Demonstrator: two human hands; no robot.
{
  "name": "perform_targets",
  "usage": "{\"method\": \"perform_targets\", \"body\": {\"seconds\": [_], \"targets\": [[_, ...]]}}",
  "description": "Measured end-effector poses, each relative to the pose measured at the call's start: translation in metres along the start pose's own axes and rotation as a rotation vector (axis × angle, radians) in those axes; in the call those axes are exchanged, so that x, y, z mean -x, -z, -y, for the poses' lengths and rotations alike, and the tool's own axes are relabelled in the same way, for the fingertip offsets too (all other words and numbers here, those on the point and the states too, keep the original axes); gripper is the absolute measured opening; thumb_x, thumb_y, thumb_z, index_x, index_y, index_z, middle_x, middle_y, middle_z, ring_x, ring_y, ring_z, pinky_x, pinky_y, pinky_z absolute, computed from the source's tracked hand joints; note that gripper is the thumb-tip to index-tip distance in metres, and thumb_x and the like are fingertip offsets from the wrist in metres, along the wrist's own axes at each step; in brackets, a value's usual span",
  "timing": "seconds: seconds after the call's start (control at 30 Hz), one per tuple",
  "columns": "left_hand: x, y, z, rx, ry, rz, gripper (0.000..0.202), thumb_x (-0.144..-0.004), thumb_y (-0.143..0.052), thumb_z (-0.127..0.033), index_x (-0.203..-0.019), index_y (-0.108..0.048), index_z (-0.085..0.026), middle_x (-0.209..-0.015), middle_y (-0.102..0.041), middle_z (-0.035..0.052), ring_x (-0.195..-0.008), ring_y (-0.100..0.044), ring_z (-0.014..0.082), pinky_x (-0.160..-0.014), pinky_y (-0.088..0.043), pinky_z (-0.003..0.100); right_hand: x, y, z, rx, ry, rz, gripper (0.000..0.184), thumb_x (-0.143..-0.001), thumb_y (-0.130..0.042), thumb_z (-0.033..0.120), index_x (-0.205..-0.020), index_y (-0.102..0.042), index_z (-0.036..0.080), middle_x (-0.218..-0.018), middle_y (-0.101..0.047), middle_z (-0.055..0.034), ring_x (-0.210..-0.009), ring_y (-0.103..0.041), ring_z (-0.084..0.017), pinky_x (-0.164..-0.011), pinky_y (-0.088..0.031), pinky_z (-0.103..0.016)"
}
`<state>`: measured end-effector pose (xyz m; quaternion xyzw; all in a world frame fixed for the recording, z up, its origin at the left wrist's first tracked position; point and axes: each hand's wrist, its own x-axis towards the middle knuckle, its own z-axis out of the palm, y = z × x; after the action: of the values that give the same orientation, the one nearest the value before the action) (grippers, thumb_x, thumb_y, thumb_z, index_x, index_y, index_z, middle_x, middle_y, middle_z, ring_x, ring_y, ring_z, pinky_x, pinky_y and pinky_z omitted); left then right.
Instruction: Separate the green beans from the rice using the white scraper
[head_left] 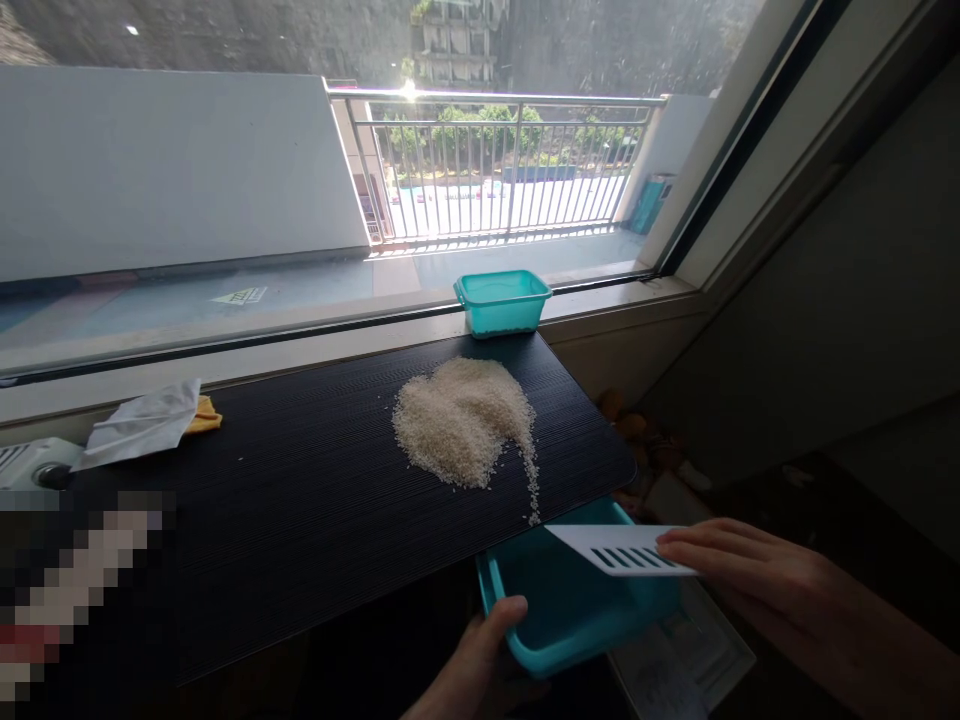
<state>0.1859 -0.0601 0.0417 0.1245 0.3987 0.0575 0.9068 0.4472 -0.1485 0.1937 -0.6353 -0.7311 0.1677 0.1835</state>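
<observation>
My left hand point(486, 650) grips the near left rim of a teal plastic tub point(540, 660), its thumb over the edge. The tub is held just below the table's front edge. Over its opening, my right hand point(757, 565) holds a white slotted spatula point(592, 545) by its wide part, fingers on top. The blade's tip points left, close to the table edge. A heap of rice point(457, 425) lies on the dark table point(300, 520). From its right side a thin trail of grains runs toward the front edge, ending near the blade tip.
A second teal tub point(506, 305) stands at the table's back edge by the window. At the left lie a white sheet point(142, 425), a yellow cloth point(204, 415) and a white device point(37, 465). A pale box point(690, 650) is below the held tub.
</observation>
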Motion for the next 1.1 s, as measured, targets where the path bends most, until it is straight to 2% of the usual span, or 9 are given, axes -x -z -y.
{"method": "perform_targets", "body": {"seconds": [0.13, 0.27, 0.4, 0.7, 0.93, 1.1], "targets": [[-0.002, 0.001, 0.000, 0.004, 0.003, -0.008, 0.078, -0.072, -0.065, -0.048, -0.136, -0.032, -0.018, -0.137, -0.045, 0.0174, -0.119, -0.049, 0.0361, -0.096, -0.039, 0.050, -0.036, 0.007, -0.016, 0.034, -0.022, -0.113, 0.029, -0.089, -0.045, 0.030, -0.108, -0.067, 0.026, -0.106, -0.069, -0.0063, -0.094, -0.066, -0.022, -0.077, -0.056, -0.032], [-0.003, 0.006, 0.002, -0.009, 0.005, 0.002, 0.081, -0.071, -0.065, -0.051, -0.136, -0.031, -0.016, -0.135, -0.046, 0.0191, -0.117, -0.050, 0.0360, -0.097, -0.039, 0.050, -0.077, 0.009, -0.040, 0.118, -0.074, -0.179, 0.031, -0.090, -0.042, 0.033, -0.104, -0.068, 0.024, -0.105, -0.069, -0.0053, -0.097, -0.064, -0.023, -0.083, -0.053, -0.036], [-0.003, 0.012, 0.002, -0.014, 0.002, 0.036, 0.084, -0.072, -0.065, -0.051, -0.138, -0.028, -0.015, -0.135, -0.044, 0.0205, -0.116, -0.050, 0.0363, -0.097, -0.038, 0.052, -0.096, 0.007, -0.051, 0.168, -0.082, -0.197, 0.030, -0.089, -0.042, 0.030, -0.099, -0.070, 0.024, -0.100, -0.070, -0.0055, -0.093, -0.065, -0.024, -0.081, -0.053, -0.037], [0.001, 0.007, -0.001, 0.043, 0.002, 0.027, 0.085, -0.070, -0.067, -0.048, -0.137, -0.024, -0.017, -0.139, -0.042, 0.0166, -0.120, -0.048, 0.0341, -0.096, -0.041, 0.048, -0.084, -0.009, -0.037, 0.130, -0.040, -0.142, 0.030, -0.090, -0.040, 0.028, -0.100, -0.068, 0.022, -0.100, -0.070, -0.0054, -0.092, -0.065, -0.020, -0.078, -0.054, -0.032], [0.006, 0.001, -0.004, 0.045, 0.003, -0.022, 0.085, -0.069, -0.066, -0.048, -0.137, -0.023, -0.019, -0.138, -0.043, 0.0162, -0.117, -0.050, 0.0353, -0.097, -0.037, 0.050, -0.069, -0.017, -0.031, 0.092, -0.008, -0.154, 0.029, -0.089, -0.044, 0.025, -0.105, -0.068, 0.023, -0.102, -0.069, -0.0060, -0.093, -0.064, -0.020, -0.079, -0.055, -0.033], [0.006, 0.003, -0.004, 0.038, 0.001, -0.009, 0.085, -0.070, -0.066, -0.050, -0.136, -0.024, -0.018, -0.137, -0.045, 0.0175, -0.118, -0.049, 0.0354, -0.097, -0.038, 0.050, -0.056, -0.021, -0.026, 0.059, -0.028, -0.134, 0.029, -0.089, -0.046, 0.025, -0.108, -0.067, 0.023, -0.106, -0.069, -0.0069, -0.095, -0.064, -0.021, -0.079, -0.056, -0.033]]}}
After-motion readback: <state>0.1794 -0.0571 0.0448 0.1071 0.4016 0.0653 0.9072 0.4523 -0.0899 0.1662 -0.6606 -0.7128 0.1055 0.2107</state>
